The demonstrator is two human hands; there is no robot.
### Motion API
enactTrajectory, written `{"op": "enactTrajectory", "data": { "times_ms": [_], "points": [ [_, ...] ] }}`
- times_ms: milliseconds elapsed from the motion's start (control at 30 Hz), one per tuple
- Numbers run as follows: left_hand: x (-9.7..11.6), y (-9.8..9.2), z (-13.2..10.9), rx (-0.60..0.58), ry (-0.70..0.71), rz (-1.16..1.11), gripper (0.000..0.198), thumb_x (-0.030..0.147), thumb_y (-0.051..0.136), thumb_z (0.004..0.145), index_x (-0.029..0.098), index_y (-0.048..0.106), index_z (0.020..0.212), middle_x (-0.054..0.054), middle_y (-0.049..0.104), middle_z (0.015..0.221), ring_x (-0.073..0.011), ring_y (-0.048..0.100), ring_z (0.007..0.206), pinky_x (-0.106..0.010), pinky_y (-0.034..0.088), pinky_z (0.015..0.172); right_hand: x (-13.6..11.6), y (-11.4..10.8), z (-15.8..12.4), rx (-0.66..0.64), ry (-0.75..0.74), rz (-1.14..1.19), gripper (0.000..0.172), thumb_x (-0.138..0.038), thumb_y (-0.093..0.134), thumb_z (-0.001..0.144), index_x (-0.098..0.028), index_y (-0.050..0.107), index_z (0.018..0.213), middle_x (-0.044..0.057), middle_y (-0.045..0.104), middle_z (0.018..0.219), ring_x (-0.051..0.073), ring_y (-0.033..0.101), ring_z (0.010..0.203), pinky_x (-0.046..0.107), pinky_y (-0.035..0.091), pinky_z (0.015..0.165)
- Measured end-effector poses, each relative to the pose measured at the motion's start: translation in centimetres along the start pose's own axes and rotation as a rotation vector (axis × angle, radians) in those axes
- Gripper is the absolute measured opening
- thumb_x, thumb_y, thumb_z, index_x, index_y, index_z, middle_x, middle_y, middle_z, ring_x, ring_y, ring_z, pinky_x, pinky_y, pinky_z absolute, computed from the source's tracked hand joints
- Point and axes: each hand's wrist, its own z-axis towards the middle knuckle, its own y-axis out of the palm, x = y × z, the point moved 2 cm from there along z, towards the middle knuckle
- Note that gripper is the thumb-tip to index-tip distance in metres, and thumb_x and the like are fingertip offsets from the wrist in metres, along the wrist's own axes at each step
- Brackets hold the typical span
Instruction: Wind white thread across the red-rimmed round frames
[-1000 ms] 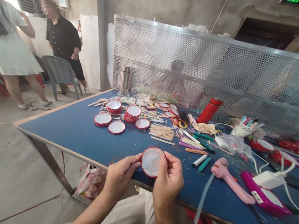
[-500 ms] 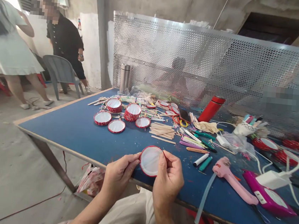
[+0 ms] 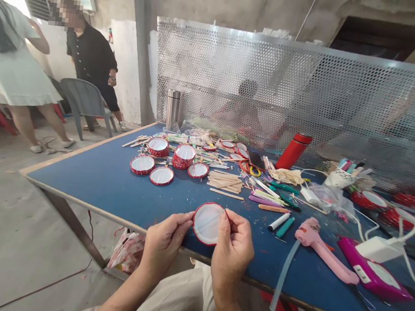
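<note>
Between my two hands, just above the table's near edge, is a round disc (image 3: 206, 223) with a red rim and a translucent whitish face. My left hand (image 3: 167, 238) pinches its left rim between thumb and fingers. On the other side my right hand (image 3: 234, 242) grips the rim, its thumb lying over the face. More red-rimmed discs sit beyond: a stack (image 3: 184, 156), another stack (image 3: 158, 146) and single ones such as the disc (image 3: 161, 175). Flat wooden sticks (image 3: 225, 181) lie in a pile behind the held disc.
Right of my hands are markers (image 3: 279, 222), a pink glue gun (image 3: 327, 252) with a glue stick, and a purple power strip (image 3: 373, 272) with cables. A red bottle (image 3: 294, 152) and a steel flask (image 3: 172, 110) stand before a perforated metal panel (image 3: 210, 62). Two people stand at left.
Both hands and the disc stay almost in place, with only a very slight shift to the left. The grip on the rim looks the same.
</note>
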Motion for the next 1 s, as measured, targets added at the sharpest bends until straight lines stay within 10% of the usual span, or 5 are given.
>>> {"op": "enactTrajectory", "data": {
  "times_ms": [567, 1000],
  "points": [
    [-0.6, 1.0, -0.6, -0.013, -0.188, -0.393, 0.016, 0.02, 0.061, 0.08, 0.024, 0.051, 0.092, 0.005, 0.073, 0.075, -0.0119, 0.071, 0.066, -0.019, 0.057, 0.062, -0.2, 0.7, 0.6, 0.154, 0.064, 0.044, 0.02, -0.031, 0.06, 0.081, -0.012, 0.062, 0.089, 0.005, 0.067, 0.078, 0.013, 0.064, 0.069, 0.022, 0.051, 0.063],
    [-0.5, 0.8, -1.0, 0.138, 0.003, -0.057, 0.01, 0.019, 0.063, 0.081, 0.022, 0.067, 0.09, 0.002, 0.076, 0.082, -0.0114, 0.071, 0.072, -0.016, 0.057, 0.068, -0.2, 1.1, 0.3, 0.127, 0.082, 0.023, 0.021, -0.032, 0.062, 0.081, -0.013, 0.063, 0.088, 0.005, 0.067, 0.079, 0.013, 0.063, 0.068, 0.022, 0.05, 0.062]
  ]
}}
